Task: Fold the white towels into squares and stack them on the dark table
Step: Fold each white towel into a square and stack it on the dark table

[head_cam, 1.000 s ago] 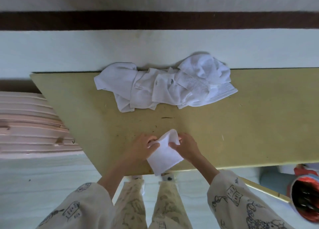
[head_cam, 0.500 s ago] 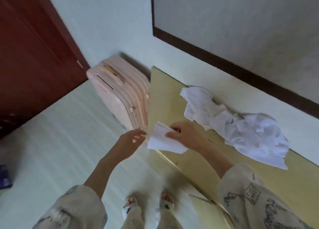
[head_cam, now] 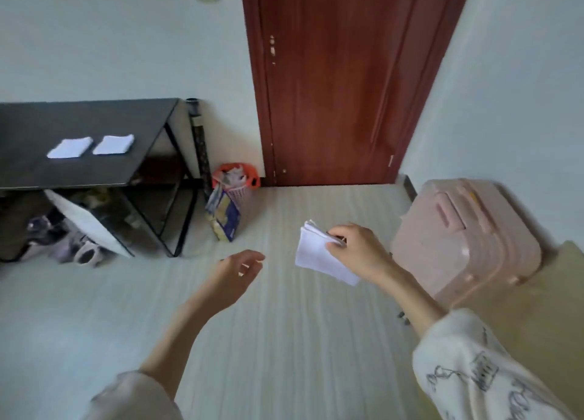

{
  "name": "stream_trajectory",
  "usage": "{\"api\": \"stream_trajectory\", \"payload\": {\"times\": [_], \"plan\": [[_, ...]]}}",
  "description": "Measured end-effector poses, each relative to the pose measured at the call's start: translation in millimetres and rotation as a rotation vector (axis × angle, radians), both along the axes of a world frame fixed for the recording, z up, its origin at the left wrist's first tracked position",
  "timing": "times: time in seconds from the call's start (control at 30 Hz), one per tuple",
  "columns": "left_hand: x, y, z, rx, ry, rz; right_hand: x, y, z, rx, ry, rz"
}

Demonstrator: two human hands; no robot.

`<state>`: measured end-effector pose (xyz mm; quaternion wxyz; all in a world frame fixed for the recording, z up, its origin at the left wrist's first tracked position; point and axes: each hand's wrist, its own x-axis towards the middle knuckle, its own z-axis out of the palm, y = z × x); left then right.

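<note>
Right hand (head_cam: pixel 358 250) is out in front, thumb and fingers pinching the folded towel (head_cam: pixel 319 255) along its right edge, the white square hanging over bare floor (head_cam: pixel 284 324) and well apart from the dark table (head_cam: pixel 79 173) off to the left. Left hand (head_cam: pixel 235 275) floats alongside, fingers loosely curled, holding nothing. Two folded towels (head_cam: pixel 91 146) already lie side by side on the tabletop, so this one looks bound for the same spot.

The danger here is that grip: only one edge is pinched, the layers fan a little at the top corner, and a quick swing toward the table could let the folds slip open or drop the towel to the floor. With the left hand not supporting underneath, the square could also land crooked or off the stack.

Compared with half a second ago, the view has swung away from the yellow table and the towel heap; the pink suitcase (head_cam: pixel 464 239) now sits on the right, the red door (head_cam: pixel 341 81) is dead ahead, and the dark table has come into sight, while the towel stays in the right hand's pinch and the left stays free
</note>
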<state>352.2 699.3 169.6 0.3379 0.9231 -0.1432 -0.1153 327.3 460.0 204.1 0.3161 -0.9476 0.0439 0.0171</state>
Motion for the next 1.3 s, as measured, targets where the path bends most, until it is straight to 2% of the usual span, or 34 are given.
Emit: {"api": "stream_trajectory", "payload": {"times": [0.2,0.37,0.53,0.7,0.9,1.1,1.3], "plan": [[17,183,16,0.013,-0.04,0.23,82,168,16,0.021,-0.081,0.193],[44,275,12,-0.037,-0.018,0.383,143,270,26,0.009,-0.148,0.326],[105,331,3,-0.105,-0.054,0.429,215,343,22,0.04,-0.15,0.442],[212,372,16,-0.237,-0.065,0.471,308,402,19,0.092,-0.141,0.567],[341,425,43,-0.286,-0.031,0.458,430,469,21,0.065,-0.142,0.686],[446,468,42,-0.297,-0.047,0.41,529,511,21,0.072,-0.084,0.708],[544,509,26,-0.342,0.05,0.322,619,547,4,0.136,0.029,0.64]]}}
